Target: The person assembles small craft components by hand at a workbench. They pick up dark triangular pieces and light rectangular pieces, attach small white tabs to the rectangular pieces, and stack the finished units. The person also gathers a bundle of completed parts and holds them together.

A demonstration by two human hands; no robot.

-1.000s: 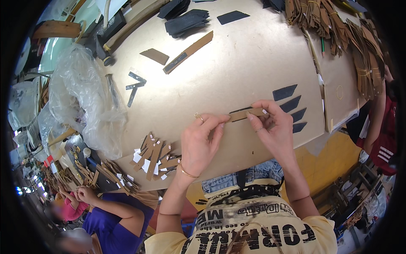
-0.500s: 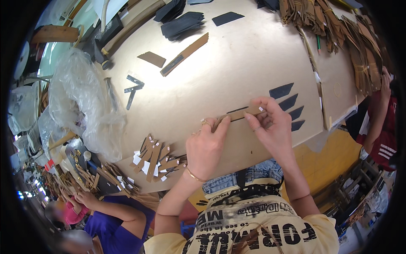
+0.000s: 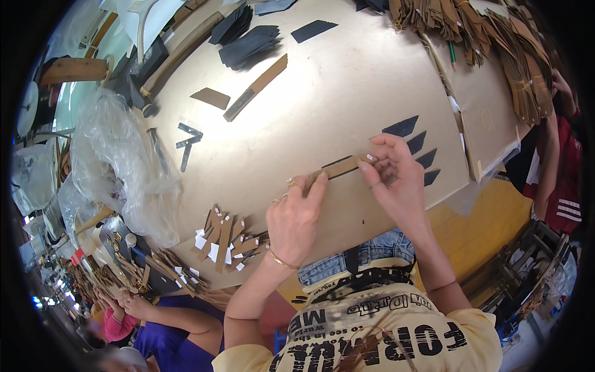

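Note:
A narrow brown strip (image 3: 339, 168), leather-like, with a small white label at its right end, lies over a dark piece whose edges show along both sides. My left hand (image 3: 292, 224) grips the strip's left end, thumb on top and fingers wrapped behind. At the labelled end, my right hand (image 3: 396, 180) is closed with thumb and fingertips on the strip, its other fingers curled. Just beyond the right hand lie several dark slanted pieces (image 3: 401, 126) in a row. Left of my left wrist sits a loose pile of brown strips (image 3: 222, 239) with white tags.
A long brown strip (image 3: 263, 84), a brown piece (image 3: 211, 97) and stacked dark pieces (image 3: 251, 46) lie farther back. Crumpled clear plastic (image 3: 118, 161) and a hammer (image 3: 147, 105) are at left. Brown bundles (image 3: 517, 68) lie far right. Co-workers' arms (image 3: 548, 161) show at both sides.
My view has shifted slightly, moving the tabletop things a little left and up or down in the picture. Both hands stay on the strip; the right fingers have lifted and spread slightly.

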